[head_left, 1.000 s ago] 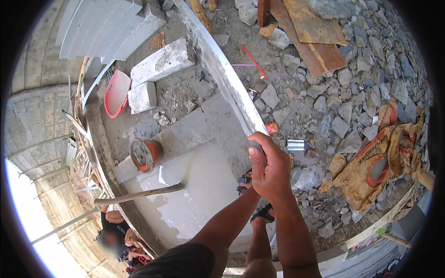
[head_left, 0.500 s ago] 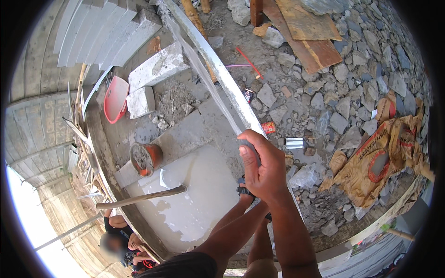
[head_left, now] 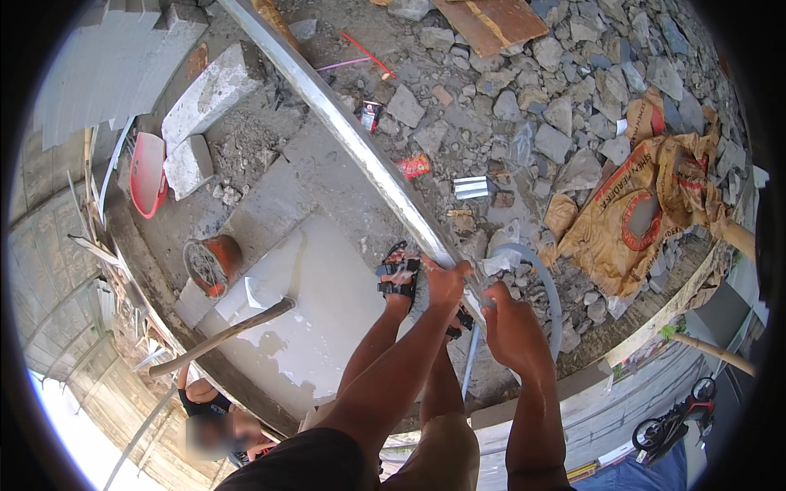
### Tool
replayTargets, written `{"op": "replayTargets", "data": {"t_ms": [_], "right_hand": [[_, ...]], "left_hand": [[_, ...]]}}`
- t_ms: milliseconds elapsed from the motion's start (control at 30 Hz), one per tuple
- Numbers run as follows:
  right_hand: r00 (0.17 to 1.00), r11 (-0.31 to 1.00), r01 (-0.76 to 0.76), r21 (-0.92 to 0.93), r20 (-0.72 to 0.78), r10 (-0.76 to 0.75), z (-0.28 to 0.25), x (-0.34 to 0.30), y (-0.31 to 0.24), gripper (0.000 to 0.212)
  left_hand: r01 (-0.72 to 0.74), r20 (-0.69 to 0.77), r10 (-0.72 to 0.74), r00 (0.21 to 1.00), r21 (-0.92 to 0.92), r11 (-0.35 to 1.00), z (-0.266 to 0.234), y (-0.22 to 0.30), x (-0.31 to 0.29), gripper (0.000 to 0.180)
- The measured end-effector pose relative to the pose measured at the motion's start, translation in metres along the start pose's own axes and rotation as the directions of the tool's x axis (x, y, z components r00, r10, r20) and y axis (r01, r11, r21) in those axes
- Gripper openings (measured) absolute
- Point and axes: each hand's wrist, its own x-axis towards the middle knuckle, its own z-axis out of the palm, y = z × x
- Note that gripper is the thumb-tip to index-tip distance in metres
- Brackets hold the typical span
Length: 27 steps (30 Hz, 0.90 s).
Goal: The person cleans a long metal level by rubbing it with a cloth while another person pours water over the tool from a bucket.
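A long, pale, wet bar (head_left: 348, 135) runs slantwise from the far left toward me. My left hand (head_left: 444, 284) is closed round its near part, above my sandalled feet (head_left: 399, 270). Just to the right, my right hand (head_left: 514, 327) is closed on a grey hose end (head_left: 489, 302), close beside the bar. A translucent hose (head_left: 553, 304) curves in a loop behind and right of that hand. Fingers of both hands are partly hidden.
Milky water lies in the shallow pit (head_left: 319, 344), with a wooden handle (head_left: 225, 334) over it. An orange bucket (head_left: 225, 255), a red basin (head_left: 148, 174) and pale blocks (head_left: 190, 166) stand left. Rubble (head_left: 565, 139) and a torn brown sack (head_left: 630, 217) lie right. A person (head_left: 209, 409) sits lower left.
My right hand has moved down along the bar toward me, and my left hand now shows on the bar. A clear stream along the bar is gone. The view has shifted right.
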Motion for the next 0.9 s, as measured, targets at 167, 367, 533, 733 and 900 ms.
{"op": "replayTargets", "data": {"t_ms": [167,367,533,733,900], "right_hand": [[0.997,0.993,-0.046,0.107,0.073,0.038,0.020,-0.029,0.035,0.022],[0.978,0.955,0.152,0.256,0.100,-0.182,0.045,-0.040,0.042,0.020],[0.994,0.965,0.060,0.255,0.069,-0.080,0.054,-0.041,0.043,0.018],[0.991,0.999,0.037,0.025,0.126,-0.040,0.071,-0.058,0.071,0.020],[0.988,0.930,0.073,-0.361,0.155,-0.017,0.071,-0.076,0.108,0.020]], "left_hand": [[0.323,0.391,-0.167,0.905,-0.377,0.868,-0.028,-0.020,0.031,0.064],[0.557,0.499,-0.298,0.814,-0.523,0.645,-0.061,-0.027,0.038,0.062],[0.456,0.522,-0.150,0.840,-0.528,0.716,-0.058,-0.018,0.016,0.049],[0.402,0.281,-0.317,0.906,-0.335,0.852,-0.049,-0.025,0.020,0.035],[0.433,0.299,-0.366,0.881,-0.202,0.878,-0.049,-0.048,-0.012,0.034]]}}
